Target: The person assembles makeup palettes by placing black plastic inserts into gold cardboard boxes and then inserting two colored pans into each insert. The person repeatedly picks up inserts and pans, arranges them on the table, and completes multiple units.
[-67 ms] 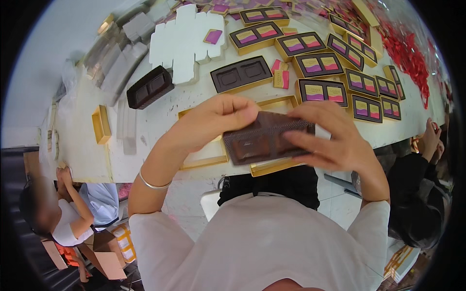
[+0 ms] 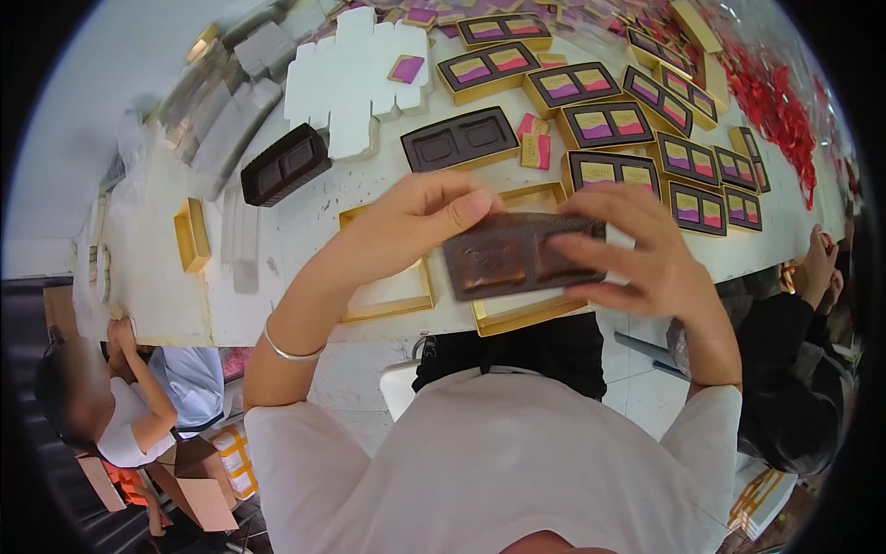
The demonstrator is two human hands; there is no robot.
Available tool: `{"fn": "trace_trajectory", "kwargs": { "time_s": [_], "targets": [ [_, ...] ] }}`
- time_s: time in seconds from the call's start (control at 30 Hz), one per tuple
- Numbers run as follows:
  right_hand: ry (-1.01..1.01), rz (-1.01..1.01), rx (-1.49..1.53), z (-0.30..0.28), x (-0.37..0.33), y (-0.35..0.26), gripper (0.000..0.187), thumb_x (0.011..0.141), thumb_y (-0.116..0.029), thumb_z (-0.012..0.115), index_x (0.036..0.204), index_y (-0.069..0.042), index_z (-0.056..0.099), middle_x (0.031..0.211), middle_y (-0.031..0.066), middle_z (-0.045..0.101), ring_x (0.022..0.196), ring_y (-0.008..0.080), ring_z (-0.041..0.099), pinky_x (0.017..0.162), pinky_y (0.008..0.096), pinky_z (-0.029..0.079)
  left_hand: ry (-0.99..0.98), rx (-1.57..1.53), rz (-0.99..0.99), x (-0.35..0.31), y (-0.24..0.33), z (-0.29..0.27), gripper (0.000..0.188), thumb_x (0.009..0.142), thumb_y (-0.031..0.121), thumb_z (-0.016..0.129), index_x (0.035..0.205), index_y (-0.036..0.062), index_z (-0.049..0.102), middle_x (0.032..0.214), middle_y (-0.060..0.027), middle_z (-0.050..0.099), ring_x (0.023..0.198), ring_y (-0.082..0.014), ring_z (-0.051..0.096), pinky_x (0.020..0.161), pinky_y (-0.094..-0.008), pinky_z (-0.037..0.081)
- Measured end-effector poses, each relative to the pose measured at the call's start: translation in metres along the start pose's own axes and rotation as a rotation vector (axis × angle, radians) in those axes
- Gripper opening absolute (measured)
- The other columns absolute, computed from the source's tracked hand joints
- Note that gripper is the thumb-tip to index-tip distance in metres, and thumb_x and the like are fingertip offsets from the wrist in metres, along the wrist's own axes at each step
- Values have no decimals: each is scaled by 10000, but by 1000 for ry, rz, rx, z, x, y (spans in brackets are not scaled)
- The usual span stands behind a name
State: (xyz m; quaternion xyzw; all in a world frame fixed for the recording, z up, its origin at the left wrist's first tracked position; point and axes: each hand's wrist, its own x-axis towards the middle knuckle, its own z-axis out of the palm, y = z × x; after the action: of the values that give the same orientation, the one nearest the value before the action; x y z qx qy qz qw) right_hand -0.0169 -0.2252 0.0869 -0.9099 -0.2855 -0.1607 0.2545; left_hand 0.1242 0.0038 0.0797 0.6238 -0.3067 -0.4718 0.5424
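Hovering above the front of a table (image 2: 166, 309), a dark brown two-compartment plastic tray (image 2: 489, 260), slightly blurred, sits between a person's two bare hands. The right hand (image 2: 637, 249) grips its right end, fingers spread over the top edge and across the face. The left hand (image 2: 426, 214) is half curled, thumb by the upper left edge; whether it grips cannot be told. Both forearms angle inward, a silver bangle (image 2: 293, 343) on the left. Beneath the tray stands an open gold box (image 2: 531, 319), another gold box (image 2: 397, 307) to its left. Farther back are filled boxes (image 2: 604, 125), flat white cardboard (image 2: 351, 92) and red ribbon (image 2: 784, 138). Co-workers sit at either side, one in white (image 2: 138, 411), one in black (image 2: 784, 379).
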Motion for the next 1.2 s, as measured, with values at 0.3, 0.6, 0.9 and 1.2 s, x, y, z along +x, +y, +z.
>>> {"fn": "trace_trajectory", "kwargs": {
  "time_s": [0.3, 0.6, 0.9, 1.2],
  "targets": [
    [-209, 212, -36, 7, 6, 35, 380, 651, -159, 757, 995, -30, 658, 992, 102, 578, 918, 264, 534, 789, 347, 473, 191, 1216, 274, -10, -33, 9, 605, 729, 157, 727, 1269, 85, 462, 1192, -115, 501, 964, -292, 560, 788, -374, 470],
    [-281, 279, 308, 20, -3, 40, 389, 745, -17, 641, 1129, -6, 581, 1190, 141, 530, 956, 289, 574, 800, 338, 503, 208, 833, 75, -5, -41, 1, 699, 710, 40, 721, 1328, 108, 402, 1212, -104, 464, 948, -253, 582, 773, -326, 527],
    [-361, -111, -623, 47, 1, 22, 400, 681, -121, 617, 1033, 67, 589, 1223, 190, 496, 1003, 230, 517, 854, 319, 448, 177, 791, 174, -3, -44, -1, 628, 716, 70, 719, 1281, 46, 445, 1157, -122, 478, 921, -299, 573, 775, -363, 490],
    [-375, 128, -335, 38, 4, 5, 604, 861, -439, 485, 1126, 100, 538, 1330, 189, 425, 1188, 313, 431, 1034, 455, 299, 326, 917, 285, -15, -35, -9, 616, 682, 164, 763, 1229, 61, 499, 1187, -95, 483, 972, -275, 553, 779, -351, 483]
  ]
}}
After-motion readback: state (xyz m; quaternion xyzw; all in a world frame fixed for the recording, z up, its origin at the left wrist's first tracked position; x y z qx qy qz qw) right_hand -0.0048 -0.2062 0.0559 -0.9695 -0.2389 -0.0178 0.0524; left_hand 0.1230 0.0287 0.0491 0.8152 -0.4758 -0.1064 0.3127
